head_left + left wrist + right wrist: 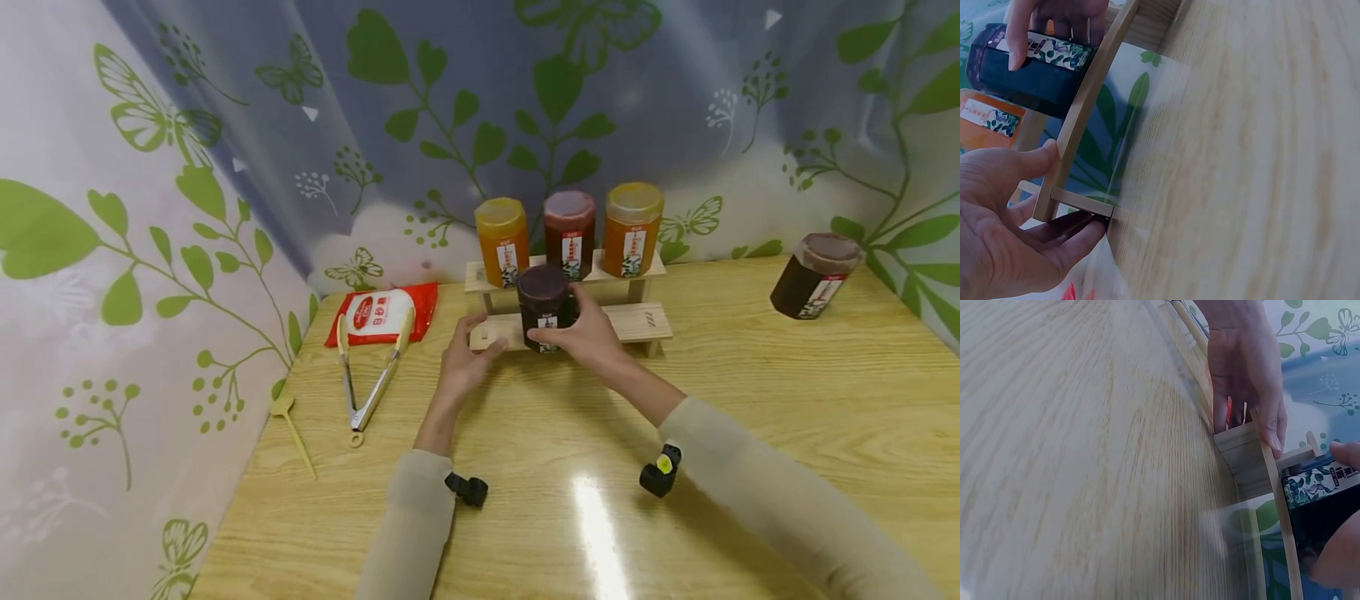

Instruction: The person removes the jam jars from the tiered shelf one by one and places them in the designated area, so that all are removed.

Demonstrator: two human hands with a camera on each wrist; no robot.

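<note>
A dark jam jar [542, 304] with a purple lid stands on the lower step of a two-step wooden rack [637, 323]. My right hand [588, 333] holds this jar from the right, thumb across its front. At the rack's left end, my left hand [467, 367] grips the lower step. The left wrist view shows the thumb of that left hand [1004, 225] against the step's edge and its fingers round the leg. On the upper step stand a yellow-orange jar [502, 242], a dark red jar [570, 237] and an orange jar [633, 232].
Another dark jar [815, 275] stands at the right on the wooden table [525, 508]. To the left lie a red-and-white packet [382, 314], metal tongs [371, 392] leaning over it, and a small yellow spoon [296, 429]. A patterned curtain [450, 100] hangs behind.
</note>
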